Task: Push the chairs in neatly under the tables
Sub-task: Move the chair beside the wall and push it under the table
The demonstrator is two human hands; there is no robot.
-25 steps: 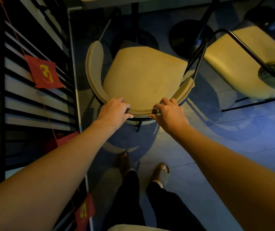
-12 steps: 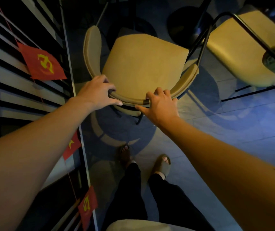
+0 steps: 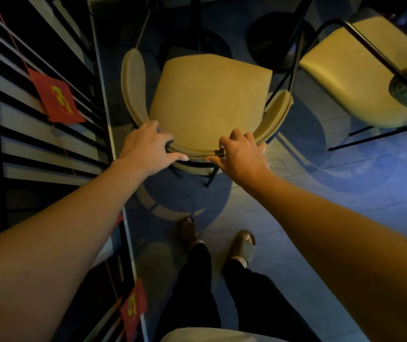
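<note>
Chair (image 3: 207, 99) with a tan seat stands on the floor (image 3: 345, 193) beside a slatted wall (image 3: 37, 144), facing a dark pedestal base (image 3: 197, 43). Both hands clamp its curved backrest: left hand (image 3: 148, 146) and right hand (image 3: 242, 154). A 2nd chair (image 3: 350, 77) sits right.

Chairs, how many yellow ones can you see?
2. One chair is in the middle, with the left hand and right hand gripping its curved back. The other chair is at the upper right, partly cut off. More could be hidden out of view.
</note>
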